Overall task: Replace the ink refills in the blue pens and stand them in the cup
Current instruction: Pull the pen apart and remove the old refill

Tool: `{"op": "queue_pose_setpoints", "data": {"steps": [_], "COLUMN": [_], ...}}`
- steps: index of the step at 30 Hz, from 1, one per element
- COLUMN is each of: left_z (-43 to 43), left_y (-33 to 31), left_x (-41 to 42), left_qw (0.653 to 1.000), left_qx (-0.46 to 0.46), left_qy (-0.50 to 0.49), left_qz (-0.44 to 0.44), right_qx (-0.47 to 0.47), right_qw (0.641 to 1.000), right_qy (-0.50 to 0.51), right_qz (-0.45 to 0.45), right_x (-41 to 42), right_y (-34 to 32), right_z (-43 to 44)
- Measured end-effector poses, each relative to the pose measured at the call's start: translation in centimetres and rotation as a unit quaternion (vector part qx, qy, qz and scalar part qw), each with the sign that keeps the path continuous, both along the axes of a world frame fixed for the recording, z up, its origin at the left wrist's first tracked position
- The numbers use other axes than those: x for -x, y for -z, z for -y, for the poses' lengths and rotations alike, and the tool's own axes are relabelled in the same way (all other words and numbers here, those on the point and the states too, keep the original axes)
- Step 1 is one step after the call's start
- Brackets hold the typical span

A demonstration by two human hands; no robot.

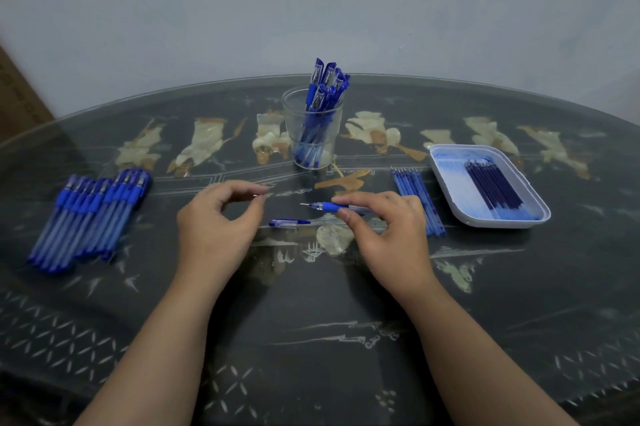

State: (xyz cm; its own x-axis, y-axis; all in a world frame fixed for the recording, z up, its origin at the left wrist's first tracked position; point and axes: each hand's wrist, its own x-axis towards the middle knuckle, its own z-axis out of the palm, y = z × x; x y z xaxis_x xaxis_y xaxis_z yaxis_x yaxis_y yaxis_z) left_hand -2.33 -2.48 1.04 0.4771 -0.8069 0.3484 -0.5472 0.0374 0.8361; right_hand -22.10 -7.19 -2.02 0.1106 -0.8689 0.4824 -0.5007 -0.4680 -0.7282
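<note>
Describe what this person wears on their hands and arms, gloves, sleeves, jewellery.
Nothing is worn: left hand and right hand are bare, no gloves, rings or watch showing. Left forearm and right forearm are uncovered to the picture's edge; no sleeve in view.

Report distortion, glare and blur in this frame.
Head view: wide-angle bows the table's far edge into an arc; light dim and even, soft sheen far left; left pens slightly smeared; part pinched in left hand too small to identify.
</note>
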Motion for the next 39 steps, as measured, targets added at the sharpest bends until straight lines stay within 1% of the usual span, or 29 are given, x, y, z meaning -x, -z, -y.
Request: {"op": "queue_pose_setpoints", "data": {"steps": [2, 3, 5, 8, 13, 18, 26, 32, 39], "left_z": [-0.3, -0.4, -0.6, -0.5, 0.0, 0.2, 0.4, 0.3, 0.4], "left_y": [0.0, 0.1, 0.1, 0.2, 0.2, 0.3, 0.5, 0.6, 0.6], "left_x": [-1.2, -1.7, -2.2, -2.0, -1.3, -1.1, -1.3, -1.7, -1.6], "left_qw": [0.993, 0.987, 0.978, 0.977, 0.983, 0.984, 0.984, 0.985, 0.987], "left_qx": [-0.043, -0.068, -0.114, -0.138, -0.133, -0.133, -0.135, -0.135, -0.128], "left_qy": [-0.007, -0.006, -0.005, -0.004, -0.01, -0.01, -0.005, 0.001, 0.004], "left_qz": [0.11, 0.142, 0.173, 0.165, 0.124, 0.122, 0.113, 0.104, 0.093], "right_qx": [0.001, 0.001, 0.0, -0.003, -0.009, 0.0, 0.022, 0.028, 0.032], "right_qw": [1.0, 1.0, 1.0, 1.0, 0.999, 0.998, 0.998, 0.997, 0.996], "right_qy": [0.001, 0.0, 0.0, 0.002, 0.017, 0.043, 0.06, 0.076, 0.068], "right_qz": [-0.003, -0.007, -0.01, -0.008, -0.03, -0.048, -0.029, 0.01, 0.039], "right_x": [0.0, 0.0, 0.0, 0.0, -0.2, -0.4, -0.5, -0.3, -0.5], "right_y": [0.1, 0.1, 0.1, -0.1, -0.5, -0.4, -0.9, -1.1, -1.8], "right_z": [0.1, 0.1, 0.1, -0.1, -0.5, -0.6, -0.9, -0.9, -1.3]}}
